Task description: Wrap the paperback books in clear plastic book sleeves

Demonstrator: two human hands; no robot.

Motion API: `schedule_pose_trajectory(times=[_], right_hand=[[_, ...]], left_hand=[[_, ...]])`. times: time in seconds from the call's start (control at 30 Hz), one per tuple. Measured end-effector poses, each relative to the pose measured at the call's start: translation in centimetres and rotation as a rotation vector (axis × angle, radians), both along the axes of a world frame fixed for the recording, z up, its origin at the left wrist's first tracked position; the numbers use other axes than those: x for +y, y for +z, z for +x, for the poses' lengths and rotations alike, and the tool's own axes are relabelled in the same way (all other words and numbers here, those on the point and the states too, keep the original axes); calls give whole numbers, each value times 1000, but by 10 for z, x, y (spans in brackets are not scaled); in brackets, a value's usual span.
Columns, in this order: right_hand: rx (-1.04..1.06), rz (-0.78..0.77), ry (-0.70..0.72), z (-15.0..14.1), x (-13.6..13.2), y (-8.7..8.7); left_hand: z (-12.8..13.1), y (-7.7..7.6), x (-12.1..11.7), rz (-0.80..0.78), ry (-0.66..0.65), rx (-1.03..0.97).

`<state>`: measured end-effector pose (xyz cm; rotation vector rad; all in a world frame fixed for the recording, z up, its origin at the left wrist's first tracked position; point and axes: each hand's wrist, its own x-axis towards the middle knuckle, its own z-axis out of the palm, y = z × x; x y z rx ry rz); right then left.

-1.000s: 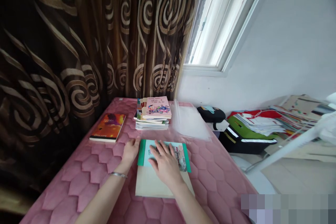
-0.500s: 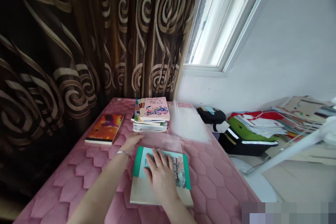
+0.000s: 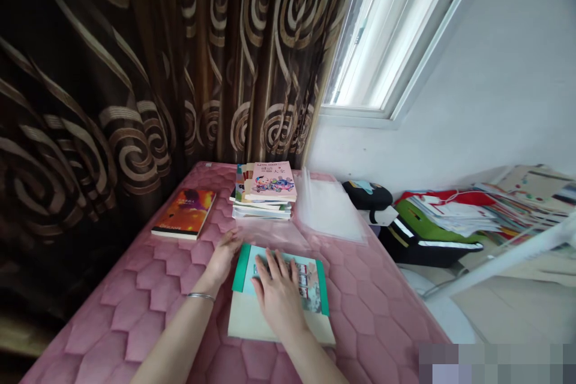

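A book (image 3: 252, 315) with a cream lower part and a light-blue and green upper part lies in front of me on the pink quilted mattress (image 3: 153, 306). My right hand (image 3: 281, 294) rests flat on its cover, fingers spread. Beyond the book's far edge, a clear plastic sheet (image 3: 274, 233) extends over the mattress. My left hand (image 3: 226, 250), with a bracelet at the wrist, is at that sheet's left end, just off the book's far left corner. Its fingers are pinched on the plastic, though the fingertips are partly blurred.
A stack of books (image 3: 263, 209) stands at the back, and more clear plastic sheets (image 3: 330, 210) lie right of it. An orange book (image 3: 184, 213) is on the left. Beyond the mattress's right edge are a black case (image 3: 365, 196), a piled box (image 3: 427, 246) and a white stand (image 3: 499, 270).
My left hand went forward to the plastic sheet, then came back a little toward the book. My right hand stayed flat on the cover. The view shifted slightly.
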<state>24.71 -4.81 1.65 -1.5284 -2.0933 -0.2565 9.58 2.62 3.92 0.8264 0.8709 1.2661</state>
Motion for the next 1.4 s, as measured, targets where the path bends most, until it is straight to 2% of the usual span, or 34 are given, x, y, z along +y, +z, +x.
schedule_pose_trajectory(times=[0.17,0.37,0.47,0.53,0.67,0.73,0.8,0.9,1.07,1.23,1.4], right_hand=[[26,-6,33,1,4,-2],[77,-13,81,4,8,-4],[113,16,119,14,13,-1],[169,48,81,29,19,2],[373,83,-119,71,36,0],[537,17,-218,90,46,-6],[750,-111,-259,103,53,-12],[1073,-293,-195,110,59,-17],[1395,-402,-79,106,60,-13],[1497,-386,-12,105,60,-11],[1476,-368,2,105,61,-12]], left_hand=[[1,-9,-5,75,-38,-39],[5,-18,-5,188,-59,94],[6,-19,-4,224,-39,124],[6,-19,-4,229,-40,132],[5,-19,-6,229,-42,144],[5,-18,-6,227,-42,141],[5,-18,-7,223,-44,132],[5,-17,-8,214,-49,121],[4,-14,-8,202,-63,132],[6,-16,-5,238,-32,163],[8,-16,-5,250,-22,183]])
